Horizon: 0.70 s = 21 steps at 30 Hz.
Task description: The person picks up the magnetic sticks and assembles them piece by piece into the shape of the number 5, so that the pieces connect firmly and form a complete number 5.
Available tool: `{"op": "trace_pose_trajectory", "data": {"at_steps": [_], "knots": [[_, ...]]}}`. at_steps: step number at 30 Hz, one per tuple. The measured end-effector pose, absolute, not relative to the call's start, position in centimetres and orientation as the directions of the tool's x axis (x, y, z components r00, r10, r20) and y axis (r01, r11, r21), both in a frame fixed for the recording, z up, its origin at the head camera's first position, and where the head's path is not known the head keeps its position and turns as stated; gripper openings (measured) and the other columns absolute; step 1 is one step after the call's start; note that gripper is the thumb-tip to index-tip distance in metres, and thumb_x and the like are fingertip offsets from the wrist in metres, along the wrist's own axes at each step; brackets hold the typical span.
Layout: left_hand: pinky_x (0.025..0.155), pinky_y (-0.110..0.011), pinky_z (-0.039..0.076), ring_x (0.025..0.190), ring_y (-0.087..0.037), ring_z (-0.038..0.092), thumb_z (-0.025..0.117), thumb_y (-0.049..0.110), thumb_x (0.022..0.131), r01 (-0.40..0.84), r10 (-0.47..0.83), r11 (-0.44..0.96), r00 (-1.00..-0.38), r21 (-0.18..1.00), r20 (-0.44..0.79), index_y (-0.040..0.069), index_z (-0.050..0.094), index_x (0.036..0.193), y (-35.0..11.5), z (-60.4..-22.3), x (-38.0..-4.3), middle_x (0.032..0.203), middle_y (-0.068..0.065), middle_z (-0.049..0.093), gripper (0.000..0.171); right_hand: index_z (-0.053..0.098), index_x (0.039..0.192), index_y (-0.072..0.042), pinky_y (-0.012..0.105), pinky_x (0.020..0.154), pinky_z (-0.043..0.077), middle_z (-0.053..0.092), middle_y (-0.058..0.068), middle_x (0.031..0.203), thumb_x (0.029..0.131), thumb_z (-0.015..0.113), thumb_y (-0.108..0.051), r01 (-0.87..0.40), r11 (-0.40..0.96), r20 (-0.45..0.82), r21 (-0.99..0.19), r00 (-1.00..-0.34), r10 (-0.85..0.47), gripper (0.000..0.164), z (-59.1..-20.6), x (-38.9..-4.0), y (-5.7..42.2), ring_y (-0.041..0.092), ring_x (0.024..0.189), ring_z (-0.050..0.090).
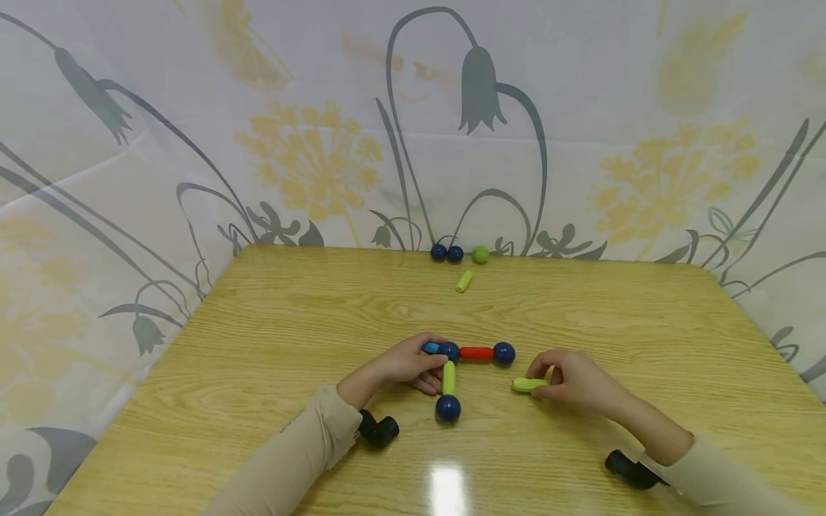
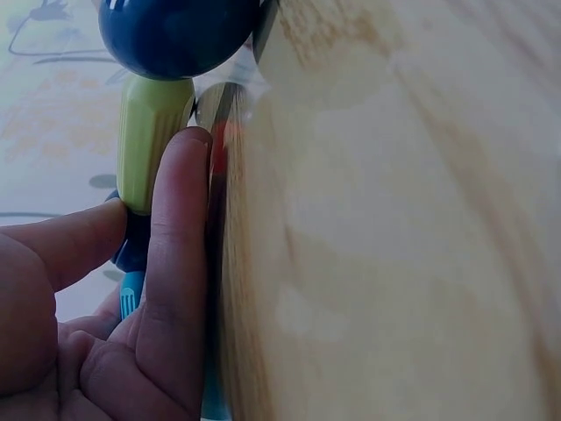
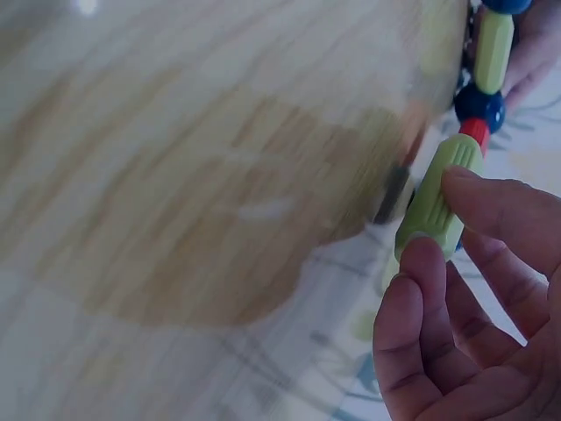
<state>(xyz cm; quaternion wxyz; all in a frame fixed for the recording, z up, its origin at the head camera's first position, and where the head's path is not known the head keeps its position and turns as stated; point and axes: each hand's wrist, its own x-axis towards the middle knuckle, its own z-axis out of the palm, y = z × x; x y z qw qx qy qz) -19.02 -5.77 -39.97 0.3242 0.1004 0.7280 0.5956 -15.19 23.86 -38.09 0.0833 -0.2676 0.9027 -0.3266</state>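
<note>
On the table lies a joined ball-and-rod toy frame: a corner dark blue ball [image 1: 448,351], a red rod [image 1: 476,353] running right to another dark blue ball [image 1: 504,353], and a green rod [image 1: 449,378] pointing toward the person with a dark blue ball [image 1: 448,408] at its end. A blue rod [image 1: 431,348] meets the corner ball on its left, partly covered by the fingers. My left hand [image 1: 408,360] grips the frame around that corner, thumb and fingers on either side. To the right of the frame, my right hand [image 1: 574,380] pinches a loose ribbed green rod [image 3: 438,197] between thumb and fingers.
Toward the table's back edge are two dark blue balls [image 1: 447,253], a green ball [image 1: 480,254] and a green rod [image 1: 464,281]. Black wrist devices [image 1: 379,430] show at both forearms. A flower-patterned cloth [image 1: 310,165] hangs behind the wooden table [image 1: 310,301].
</note>
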Motion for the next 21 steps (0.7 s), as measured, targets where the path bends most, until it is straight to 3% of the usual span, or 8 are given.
{"op": "trace_pose_trajectory", "data": {"at_steps": [6,21], "knots": [[0.061,-0.034,0.056,0.062,-0.017,0.064,0.048,0.011,0.098,-0.24,0.532,0.272,-0.77,0.932,-0.353,0.005,0.038,0.138,-5.7,-40.0,-19.1,0.083,-0.015,0.06,0.042,0.066,0.09,-0.01,0.023,0.051,0.042,0.053,-0.008,0.065,0.078,0.074,-0.01,-0.443,0.614,0.036,-0.653,-0.829,-0.559,0.014,-38.3,-14.9,22.4,0.004,0.054,0.046],[0.061,-0.034,0.056,0.063,-0.018,0.064,0.048,0.011,0.098,-0.227,0.533,0.277,-0.772,0.934,-0.345,0.004,0.037,0.139,-5.8,-40.0,-19.0,0.083,-0.015,0.06,0.043,0.066,0.089,-0.012,0.022,0.054,0.045,0.057,-0.01,0.077,0.077,0.076,-0.013,-0.479,0.564,0.025,-0.672,-0.777,-0.629,0.015,-38.6,-14.7,19.3,0.003,0.059,0.048]]}}
